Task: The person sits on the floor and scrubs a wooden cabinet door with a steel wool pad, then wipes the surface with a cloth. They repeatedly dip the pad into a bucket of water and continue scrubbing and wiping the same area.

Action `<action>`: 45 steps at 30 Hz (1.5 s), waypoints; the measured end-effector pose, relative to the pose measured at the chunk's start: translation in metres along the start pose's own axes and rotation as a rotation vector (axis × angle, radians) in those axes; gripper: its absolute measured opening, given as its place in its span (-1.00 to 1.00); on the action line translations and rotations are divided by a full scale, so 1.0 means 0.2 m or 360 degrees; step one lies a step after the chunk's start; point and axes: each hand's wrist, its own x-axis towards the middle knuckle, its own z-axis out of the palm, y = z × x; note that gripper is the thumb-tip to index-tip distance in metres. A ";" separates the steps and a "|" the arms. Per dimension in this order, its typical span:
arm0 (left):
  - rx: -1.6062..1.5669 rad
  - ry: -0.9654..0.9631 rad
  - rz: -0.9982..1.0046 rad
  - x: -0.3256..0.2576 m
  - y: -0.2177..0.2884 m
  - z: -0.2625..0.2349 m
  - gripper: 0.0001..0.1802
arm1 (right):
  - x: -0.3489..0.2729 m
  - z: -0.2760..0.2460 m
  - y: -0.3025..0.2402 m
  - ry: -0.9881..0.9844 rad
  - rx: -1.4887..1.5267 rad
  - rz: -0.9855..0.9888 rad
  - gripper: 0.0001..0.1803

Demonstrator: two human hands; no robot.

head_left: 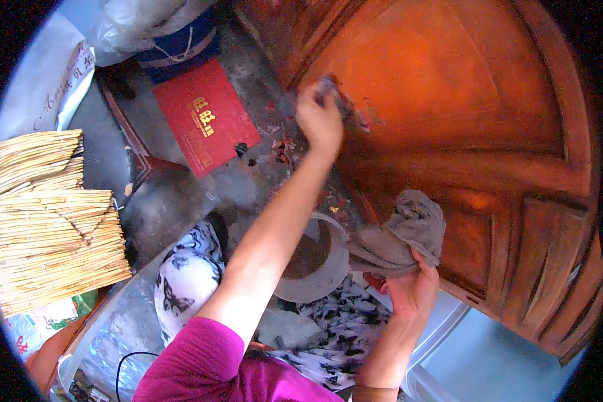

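My left hand [319, 119] reaches out to the reddish-brown wooden door panel [409, 94], its fingers closed at the panel's left part. A small blurred object [345, 104], bluish at one end and dark with reddish bits, shows at the fingers; its kind cannot be made out. Lower right, my right hand [414, 287] grips a damp-looking grey cloth [419, 224], bunched up in front of the door's lower panels. Between my arms stands a round pale bucket [313, 293] with murky liquid in it. Part of the cloth hangs beside its rim.
A flat red box or card [204, 117] with gold print lies on the dark floor, with reddish scraps [285, 151] near it. Bundled straw-coloured stalks [53, 228] lie at left. A blue bag [184, 50] stands behind, and a pale blue surface [482, 355] is at lower right.
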 end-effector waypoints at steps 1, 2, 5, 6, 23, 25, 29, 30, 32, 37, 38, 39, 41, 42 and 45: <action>-0.0111 -0.0023 0.0184 -0.10 0.00 0.00 -0.79 | 0.00 0.02 0.01 -0.0017 0.0014 0.0015 -0.37; -0.0067 -0.0072 0.0328 -0.26 0.10 0.00 -0.78 | 0.00 0.01 0.01 -0.0003 0.0030 0.0002 -0.37; -0.0019 -0.0212 0.0195 -0.36 0.16 -0.01 -0.75 | -0.01 0.04 0.01 0.0018 0.0035 0.0016 -0.37; -0.0053 -0.0147 0.0170 -0.35 0.14 0.02 -0.75 | -0.02 0.05 0.01 0.0039 0.0014 0.0011 -0.37; -0.0126 0.0111 -0.0184 -0.18 -0.14 0.07 -0.71 | 0.00 0.01 0.03 0.0142 -0.0007 0.0010 -0.38; -0.0140 0.0258 -0.0551 -0.03 -0.20 0.05 -0.73 | 0.00 0.02 0.03 0.0151 0.0000 0.0016 -0.31; -0.0027 -0.0074 -0.0253 -0.23 -0.09 0.03 -0.73 | -0.02 -0.01 0.01 0.0073 0.0079 -0.0018 -0.33; 0.0043 -0.0104 -0.0096 -0.36 -0.05 0.02 -0.72 | -0.03 0.01 0.01 0.0065 0.0053 -0.0032 -0.36; 0.0040 -0.0171 -0.0047 -0.46 -0.04 0.04 -0.71 | -0.03 0.00 0.02 0.0057 0.0034 -0.0042 -0.39; -0.0134 -0.0034 -0.0133 -0.44 -0.06 0.07 -0.71 | -0.05 0.02 0.03 0.0080 0.0039 -0.0023 -0.38; -0.0151 -0.0113 -0.0296 -0.45 -0.05 0.05 -0.69 | -0.04 0.02 0.04 0.0102 0.0030 -0.0020 -0.38; -0.0325 -0.0078 -0.0351 -0.45 -0.03 0.06 -0.72 | -0.04 0.01 0.04 0.0114 0.0022 -0.0027 -0.38; -0.0345 -0.0108 -0.0390 -0.46 0.01 0.05 -0.75 | -0.04 -0.01 0.03 0.0133 0.0025 -0.0033 -0.38; -0.0356 -0.0092 -0.0399 -0.44 0.02 0.05 -0.75 | -0.02 -0.02 0.02 0.0118 0.0032 -0.0030 -0.39; -0.0316 -0.0063 -0.0165 -0.42 0.13 0.08 -0.75 | -0.02 -0.06 -0.01 0.0004 0.0048 -0.0070 -0.41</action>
